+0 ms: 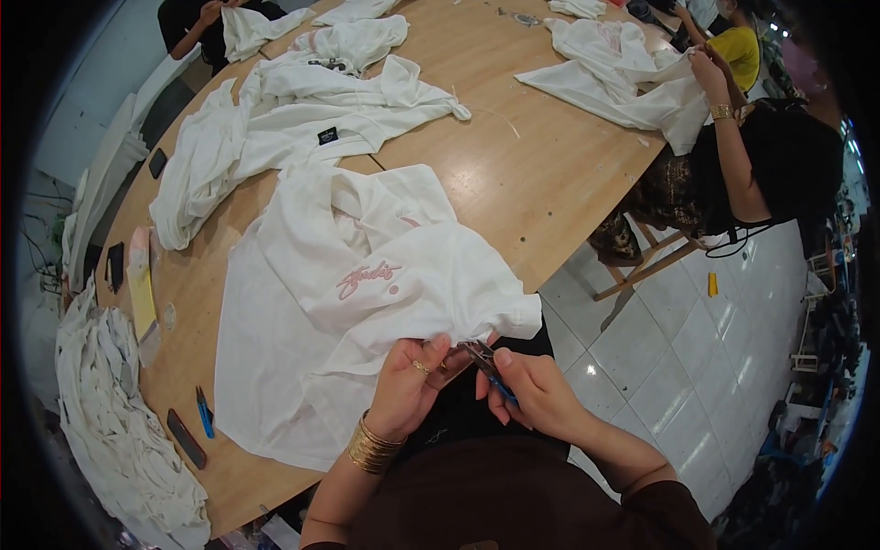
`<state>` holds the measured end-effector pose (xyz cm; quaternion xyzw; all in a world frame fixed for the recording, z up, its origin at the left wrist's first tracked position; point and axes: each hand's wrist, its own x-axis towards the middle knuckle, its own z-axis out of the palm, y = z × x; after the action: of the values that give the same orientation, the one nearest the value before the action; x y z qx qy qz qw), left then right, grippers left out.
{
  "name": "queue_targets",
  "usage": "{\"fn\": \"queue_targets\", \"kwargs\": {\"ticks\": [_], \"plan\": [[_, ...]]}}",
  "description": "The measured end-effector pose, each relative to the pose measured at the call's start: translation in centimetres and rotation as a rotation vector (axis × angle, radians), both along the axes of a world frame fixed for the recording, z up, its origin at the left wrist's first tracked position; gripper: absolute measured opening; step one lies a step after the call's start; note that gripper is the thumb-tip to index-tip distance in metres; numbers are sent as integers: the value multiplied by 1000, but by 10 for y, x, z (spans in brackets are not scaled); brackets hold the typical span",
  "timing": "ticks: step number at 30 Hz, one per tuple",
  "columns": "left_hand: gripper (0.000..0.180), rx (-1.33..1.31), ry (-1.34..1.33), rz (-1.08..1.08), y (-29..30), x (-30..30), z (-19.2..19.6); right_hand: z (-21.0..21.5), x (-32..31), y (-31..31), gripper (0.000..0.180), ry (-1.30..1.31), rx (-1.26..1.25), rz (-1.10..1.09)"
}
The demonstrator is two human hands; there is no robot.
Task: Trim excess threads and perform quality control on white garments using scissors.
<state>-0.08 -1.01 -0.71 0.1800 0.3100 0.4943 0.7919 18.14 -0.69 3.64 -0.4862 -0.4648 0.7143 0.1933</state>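
Note:
A white shirt (pixel 302 339) with pink embroidery lies spread on the wooden table, its sleeve end (pixel 522 314) reaching past the table edge above my lap. My left hand (pixel 406 390) is closed, pinching the shirt's fabric near that sleeve. In my right hand (pixel 541 394) is a pair of thread snips (pixel 489 367) with a blue handle, gripped in the fingers. The blades point up and left at the pinched fabric, close to my left fingertips. Whether a thread sits between the blades is too small to tell.
More white shirts (pixel 302 115) lie across the table (pixel 495 174), and a heap of white cloth (pixel 124 431) hangs at the left edge. Blue snips (pixel 203 412) and a dark phone (pixel 186 438) rest nearby. A person (pixel 742 165) at right handles another white garment (pixel 623 82).

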Motion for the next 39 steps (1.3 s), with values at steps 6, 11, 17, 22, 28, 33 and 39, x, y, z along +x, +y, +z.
{"fn": "queue_targets", "kwargs": {"ticks": [6, 11, 17, 22, 28, 33, 39], "plan": [[23, -36, 142, -18, 0, 2, -1, 1, -1, -3, 36, -54, 270, 22], [21, -60, 113, -28, 1, 1, 3, 6, -4, -3, 19, -144, 160, 54], [24, -36, 95, 28, -2, 3, 2, -3, -4, -8, 17, -229, 489, 71], [27, -49, 141, 47, -1, 7, 13, 1, -4, -8, 15, -287, 515, 86], [28, 4, 167, -2, -2, 5, 9, -2, -3, -9, 16, -294, 501, 93], [31, 9, 158, 1, -2, 6, 12, -3, -3, -10, 20, -324, 471, 105], [28, 0, 110, -27, -3, 3, 5, -5, -4, -9, 19, -338, 569, 117]]}}
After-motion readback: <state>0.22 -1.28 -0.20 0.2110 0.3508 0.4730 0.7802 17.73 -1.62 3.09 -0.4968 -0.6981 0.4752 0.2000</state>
